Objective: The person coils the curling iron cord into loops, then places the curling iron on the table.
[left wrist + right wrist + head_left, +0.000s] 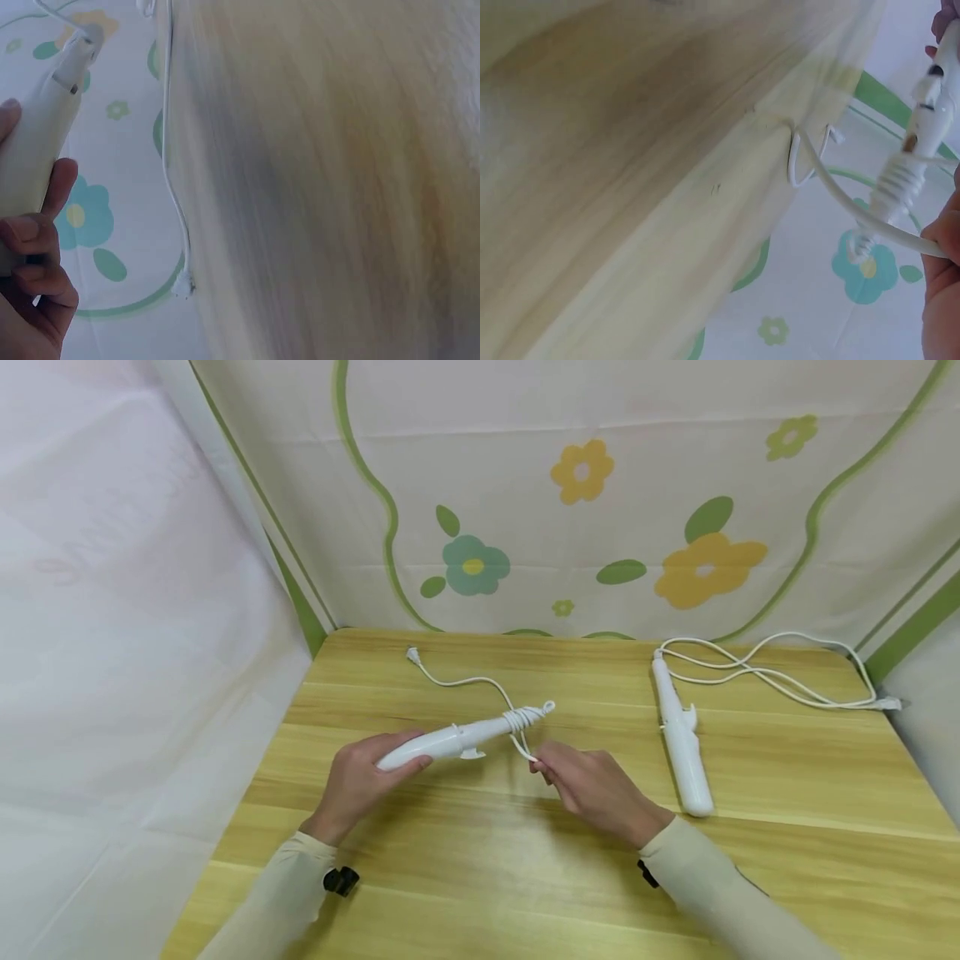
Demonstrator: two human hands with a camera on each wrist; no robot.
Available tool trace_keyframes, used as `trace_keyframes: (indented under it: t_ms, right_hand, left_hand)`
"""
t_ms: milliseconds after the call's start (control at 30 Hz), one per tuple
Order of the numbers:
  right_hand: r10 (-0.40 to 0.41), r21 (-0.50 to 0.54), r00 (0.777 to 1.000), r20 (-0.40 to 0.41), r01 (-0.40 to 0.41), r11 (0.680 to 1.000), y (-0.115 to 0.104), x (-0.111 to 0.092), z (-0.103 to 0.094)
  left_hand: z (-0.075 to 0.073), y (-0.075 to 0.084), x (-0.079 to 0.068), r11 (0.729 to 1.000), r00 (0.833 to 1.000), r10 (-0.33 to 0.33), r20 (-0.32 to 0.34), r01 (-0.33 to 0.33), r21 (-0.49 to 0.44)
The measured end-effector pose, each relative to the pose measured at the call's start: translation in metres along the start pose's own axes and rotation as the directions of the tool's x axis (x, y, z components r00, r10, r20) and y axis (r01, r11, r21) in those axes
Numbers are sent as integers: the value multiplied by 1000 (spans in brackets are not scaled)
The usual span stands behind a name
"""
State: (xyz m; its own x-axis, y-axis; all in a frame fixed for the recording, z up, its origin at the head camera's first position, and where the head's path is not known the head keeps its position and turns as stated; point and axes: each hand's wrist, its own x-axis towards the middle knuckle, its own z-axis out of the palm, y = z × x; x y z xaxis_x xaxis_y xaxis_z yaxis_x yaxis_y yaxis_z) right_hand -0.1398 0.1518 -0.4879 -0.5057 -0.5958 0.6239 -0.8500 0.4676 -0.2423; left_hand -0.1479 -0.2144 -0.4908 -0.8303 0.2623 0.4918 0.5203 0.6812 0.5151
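Observation:
A white curling iron [431, 746] is held above the table by my left hand [362, 777], whose fingers and thumb wrap its thick end. Several turns of its white cord [519, 720] circle the thin end, near the hanging loop. My right hand [592, 785] pinches a stretch of that cord just right of and below the coils. In the right wrist view, the coils [896, 184] show around the handle and the held cord runs taut to the fingers. The cord's loose part trails back to its plug [413, 655], lying on the table.
A second white curling iron [682, 739] lies on the right of the wooden table [480, 860]. Its cord [750, 670] spreads in loops to a plug [888, 703] at the right edge. A flower-printed cloth [525, 527] hangs behind the table.

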Motion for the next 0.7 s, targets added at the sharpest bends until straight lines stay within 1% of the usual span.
trace_keyframes:
  t_ms: [167,300,367,500,600,700]
  right_hand:
    - [-17,-37,999,-30,16,999,3,2,-2]
    - [-18,-49,999,-34,16,999,7,3,-3]
    - [-21,-45,999,-30,19,999,8,3,-3]
    - [-27,-25,999,-21,26,999,9,3,-3]
    - [-32,-19,999,-16,31,999,9,3,-4]
    - [-33,-21,999,-5,32,999,10,3,-4]
  left_hand:
    - [-3,1,0,996,994,70,81,-75,57]
    - [-9,2,1,991,983,108,150,-119,67]
    - [-12,3,2,990,973,124,196,-136,46]
    - [-14,4,3,986,945,165,284,-166,-18]
    - [-14,4,2,982,931,187,313,-177,-62]
    - [-15,3,0,979,924,202,325,-182,-91]
